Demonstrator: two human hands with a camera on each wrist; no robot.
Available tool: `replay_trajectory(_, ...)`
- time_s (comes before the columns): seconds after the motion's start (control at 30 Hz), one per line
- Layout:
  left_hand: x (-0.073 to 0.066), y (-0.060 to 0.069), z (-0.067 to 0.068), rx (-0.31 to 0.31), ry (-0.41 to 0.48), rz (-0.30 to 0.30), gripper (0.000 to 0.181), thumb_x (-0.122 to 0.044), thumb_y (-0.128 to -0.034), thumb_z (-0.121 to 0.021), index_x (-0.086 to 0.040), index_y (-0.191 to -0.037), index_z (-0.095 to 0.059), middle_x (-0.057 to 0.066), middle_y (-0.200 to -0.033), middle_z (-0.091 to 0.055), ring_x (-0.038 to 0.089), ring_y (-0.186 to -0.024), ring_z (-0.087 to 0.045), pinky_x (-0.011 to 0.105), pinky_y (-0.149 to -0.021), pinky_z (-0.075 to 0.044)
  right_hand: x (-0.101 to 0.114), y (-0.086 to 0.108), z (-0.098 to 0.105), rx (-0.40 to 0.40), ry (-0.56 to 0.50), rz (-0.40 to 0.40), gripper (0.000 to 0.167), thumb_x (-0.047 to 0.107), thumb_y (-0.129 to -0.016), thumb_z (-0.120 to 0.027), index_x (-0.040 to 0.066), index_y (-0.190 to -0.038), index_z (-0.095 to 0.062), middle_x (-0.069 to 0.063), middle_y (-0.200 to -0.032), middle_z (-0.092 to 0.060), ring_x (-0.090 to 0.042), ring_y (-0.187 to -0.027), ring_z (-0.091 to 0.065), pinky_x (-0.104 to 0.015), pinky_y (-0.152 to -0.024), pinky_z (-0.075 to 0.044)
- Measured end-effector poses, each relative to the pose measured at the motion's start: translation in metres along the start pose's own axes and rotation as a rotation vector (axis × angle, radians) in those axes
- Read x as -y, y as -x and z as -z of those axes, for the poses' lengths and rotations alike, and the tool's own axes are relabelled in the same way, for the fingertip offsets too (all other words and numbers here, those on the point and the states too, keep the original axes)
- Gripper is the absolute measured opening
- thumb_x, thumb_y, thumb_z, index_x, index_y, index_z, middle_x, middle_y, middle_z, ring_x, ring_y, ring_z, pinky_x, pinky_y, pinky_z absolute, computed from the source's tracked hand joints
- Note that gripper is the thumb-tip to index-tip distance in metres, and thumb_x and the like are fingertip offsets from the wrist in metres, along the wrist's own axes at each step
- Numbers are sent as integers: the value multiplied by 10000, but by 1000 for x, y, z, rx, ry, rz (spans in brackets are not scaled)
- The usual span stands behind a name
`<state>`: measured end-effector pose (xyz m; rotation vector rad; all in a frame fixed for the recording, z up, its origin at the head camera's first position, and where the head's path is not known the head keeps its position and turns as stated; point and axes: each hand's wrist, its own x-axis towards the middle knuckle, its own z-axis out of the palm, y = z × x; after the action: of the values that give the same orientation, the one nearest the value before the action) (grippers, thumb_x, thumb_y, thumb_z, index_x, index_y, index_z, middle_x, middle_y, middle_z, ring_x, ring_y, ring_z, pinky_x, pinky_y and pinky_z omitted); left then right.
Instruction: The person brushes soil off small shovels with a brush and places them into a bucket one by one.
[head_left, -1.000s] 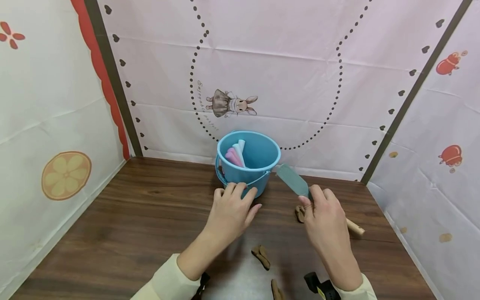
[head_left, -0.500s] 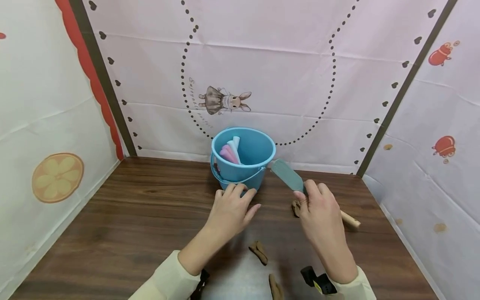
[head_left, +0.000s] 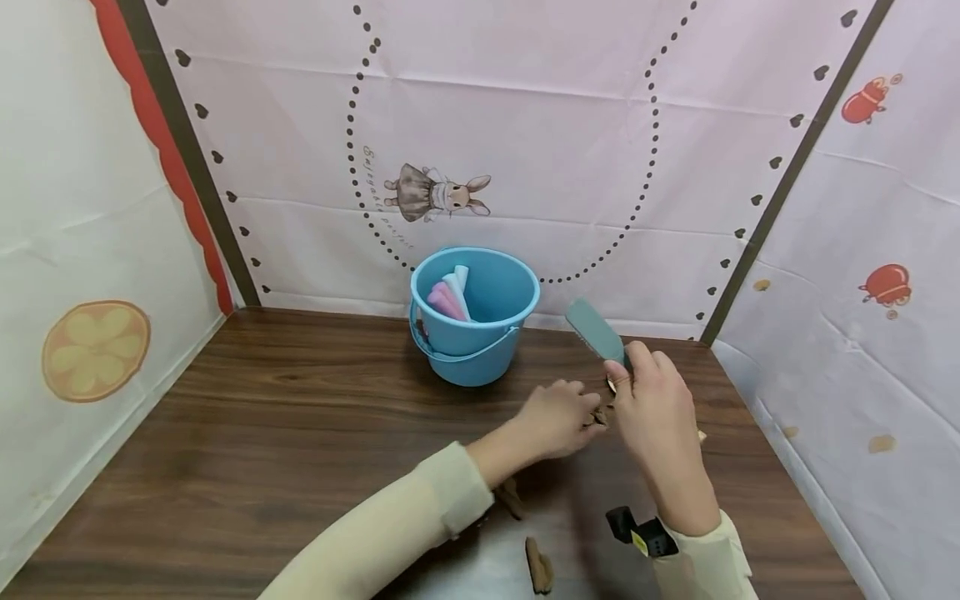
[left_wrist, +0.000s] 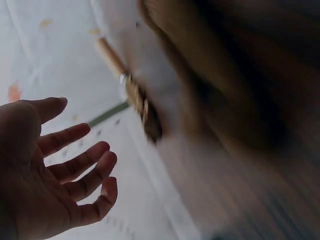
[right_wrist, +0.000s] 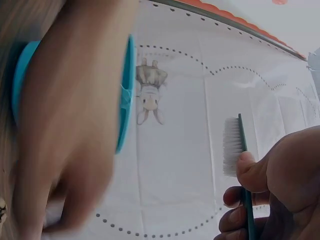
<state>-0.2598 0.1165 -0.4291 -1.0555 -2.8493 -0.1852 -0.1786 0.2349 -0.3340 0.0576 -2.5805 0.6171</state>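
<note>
My right hand (head_left: pixel 656 417) pinches a green brush (head_left: pixel 595 327) by its handle. White bristles show on the brush (right_wrist: pixel 233 147) in the right wrist view. My left hand (head_left: pixel 558 419) reaches to the right, its fingers beside a crumpled brown piece (head_left: pixel 599 416). In the left wrist view, the fingers of the left hand (left_wrist: pixel 65 170) are loosely bent with nothing between them. Beyond them is a wooden handle (left_wrist: pixel 111 57) with a metal collar, a twisted brown piece (left_wrist: pixel 144 110) at its end. In the head view, my right hand mostly hides that handle.
A light blue bucket (head_left: pixel 476 350) stands at the back, holding pink and pale blue cone-like things (head_left: pixel 453 293). More brown pieces (head_left: pixel 538 567) lie on the wooden table (head_left: pixel 247 450) near the front. Printed cloth walls (head_left: pixel 525 150) enclose the back and sides.
My left hand has moved right, from in front of the bucket to the brown piece near my right hand. The brush has stayed in my right hand, and the head view has shifted slightly.
</note>
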Motion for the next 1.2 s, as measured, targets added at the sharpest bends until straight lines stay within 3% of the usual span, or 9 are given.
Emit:
replay_trajectory(0.17,-44,-53,-17,146,203,-66,352,-468,-1061,-468,-353,-1373,-585,-129,-1287,-642,59,-1125,-616,299,-901,-509,-17,-8,10,2,8,-80,363,350,-1066,-492,26,-1199,-586,-173,-914,-566,-352,-784,-573,-489,-652,-460)
replay_trajectory(0.3,-67,-73,-35,154,250,-50,460,-497,-1026,-539,-366,-1463,-481,-143,-1191,-684,31,-950,-659,259,-730,-532,-46,-19,15,28,32,-172,394,358,-1084,-447,18,-1238,-571,-194,-924,-575,-383,-838,-573,-504,-685,-444)
replay_trajectory(0.37,-74,-76,-43,144,261,-12,585,-553,-990,-570,-384,-1523,-398,-118,-1109,-709,59,-811,-667,279,-582,-508,-63,-23,16,55,51,-210,404,360,-1091,-425,5,-1227,-562,-191,-900,-565,-370,-816,-558,-476,-671,-428)
replay_trajectory(0.47,-82,-79,-52,136,260,40,650,-634,-969,-532,-426,-1553,-337,-99,-1160,-708,93,-813,-680,303,-515,-474,-84,-25,16,90,87,-256,403,349,-1098,-409,-14,-1201,-550,-193,-890,-562,-358,-795,-550,-447,-659,-414)
replay_trajectory(0.6,-89,-84,-57,119,226,101,620,-740,-949,-399,-462,-1503,-411,-80,-1208,-705,144,-953,-699,344,-596,-502,-100,-26,16,105,107,-274,396,340,-1099,-410,-19,-1196,-545,-207,-914,-577,-365,-815,-550,-449,-668,-410)
replay_trajectory(0.83,-99,-89,-53,198,200,214,636,-793,-925,-367,-475,-1474,-417,-62,-1098,-726,209,-912,-699,411,-737,-541,-99,-23,18,101,97,-303,380,308,-1094,-433,-30,-1223,-548,-225,-943,-594,-377,-851,-562,-474,-694,-428)
replay_trajectory(1.0,-99,-91,-51,219,63,278,456,-645,-972,-507,-469,-1392,-529,-67,-1172,-693,190,-961,-685,398,-738,-553,-93,-24,17,72,99,-294,376,300,-1090,-442,-33,-1216,-566,-241,-943,-597,-397,-868,-566,-510,-711,-432)
replay_trajectory(1.1,-95,-90,-51,225,2,286,381,-469,-992,-581,-378,-1361,-573,-5,-1238,-658,180,-839,-676,369,-616,-549,-91,-25,17,61,99,-288,362,305,-1087,-450,-24,-1177,-570,-239,-935,-589,-394,-857,-555,-507,-703,-425)
replay_trajectory(1.2,-90,-88,-50,231,18,291,487,-395,-994,-577,-293,-1460,-480,81,-1377,-583,182,-657,-634,335,-494,-506,-89,-25,17,63,103,-277,344,300,-1084,-463,-19,-1158,-570,-227,-915,-584,-384,-839,-547,-494,-693,-420)
